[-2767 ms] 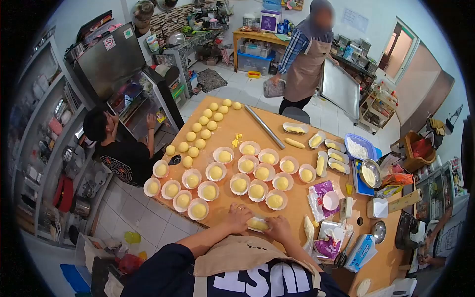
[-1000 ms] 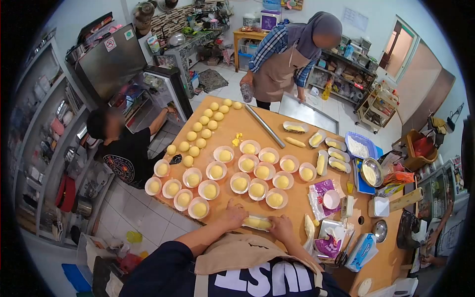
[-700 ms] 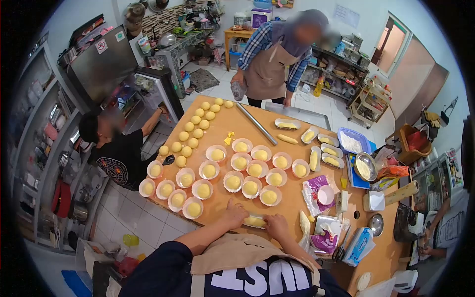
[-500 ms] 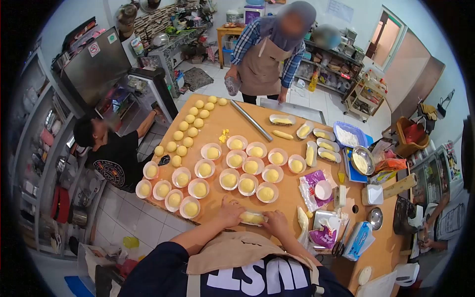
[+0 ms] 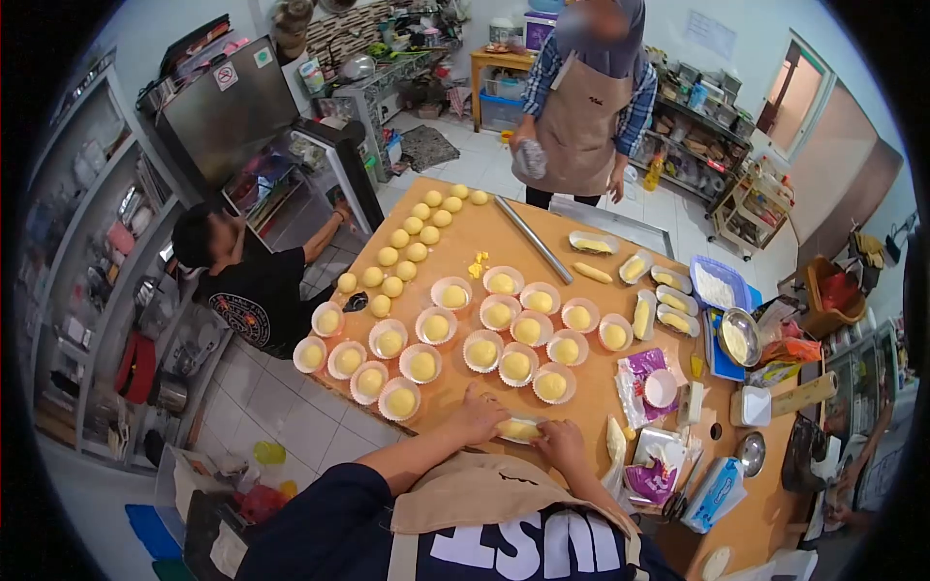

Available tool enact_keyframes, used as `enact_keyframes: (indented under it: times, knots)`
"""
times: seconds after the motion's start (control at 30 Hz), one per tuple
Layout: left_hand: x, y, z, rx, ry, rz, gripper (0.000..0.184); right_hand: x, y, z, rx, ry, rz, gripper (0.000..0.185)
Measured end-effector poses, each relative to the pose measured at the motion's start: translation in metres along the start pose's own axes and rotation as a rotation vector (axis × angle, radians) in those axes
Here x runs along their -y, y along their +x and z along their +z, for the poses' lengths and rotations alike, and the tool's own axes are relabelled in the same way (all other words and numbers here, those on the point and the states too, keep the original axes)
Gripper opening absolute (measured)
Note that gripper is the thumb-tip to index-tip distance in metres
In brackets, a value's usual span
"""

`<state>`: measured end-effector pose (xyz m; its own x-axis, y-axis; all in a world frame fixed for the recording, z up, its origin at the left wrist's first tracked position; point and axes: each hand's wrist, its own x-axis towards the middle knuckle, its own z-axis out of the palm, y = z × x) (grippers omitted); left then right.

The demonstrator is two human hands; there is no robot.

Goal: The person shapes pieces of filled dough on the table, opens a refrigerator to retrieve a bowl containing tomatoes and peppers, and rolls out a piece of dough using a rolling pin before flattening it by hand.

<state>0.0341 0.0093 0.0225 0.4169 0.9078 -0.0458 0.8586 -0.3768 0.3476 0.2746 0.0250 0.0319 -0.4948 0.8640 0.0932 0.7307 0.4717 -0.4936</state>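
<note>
Near the front edge of the wooden table (image 5: 465, 252), a long piece of yellow dough in a pale oval paper case (image 5: 520, 430) lies between my hands. My left hand (image 5: 478, 416) touches its left end, fingers closed around that side. At the right end, my right hand (image 5: 562, 443) pinches the case. Beyond my hands are several round dough balls in paper cups (image 5: 422, 366). Bare dough balls (image 5: 398, 238) lie in rows at the far left. Long dough pieces in oval cases (image 5: 643, 315) sit to the right.
A metal rod (image 5: 534, 239) lies at the back. Right of my hands are a piping bag (image 5: 616, 447), scissors (image 5: 678, 502), a blue pack (image 5: 714, 496) and metal bowls (image 5: 740, 337). A standing person (image 5: 596, 116) holds a clear bag; another (image 5: 252, 281) crouches by the open fridge.
My hands stay around the oval case. The standing person has come to the table's far side and lowered the large tray. The crouching person's arm now reaches to the fridge door.
</note>
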Motion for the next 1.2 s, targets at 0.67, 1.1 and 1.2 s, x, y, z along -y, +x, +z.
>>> enact_keyframes:
  times: [0.67, 1.1, 1.2]
  knots:
    - [0.005, -0.008, -0.005, -0.092, -0.061, -0.144, 0.036, 0.002, -0.002, -0.001, -0.155, 0.154, 0.014, 0.031]
    - [0.002, 0.004, 0.010, -0.149, -0.272, 0.180, 0.032, -0.012, -0.004, 0.013, -0.036, 0.109, 0.064, 0.033]
    - [0.000, 0.014, 0.015, -0.048, -0.299, 0.192, 0.032, -0.002, 0.008, 0.015, 0.105, -0.007, 0.047, 0.037]
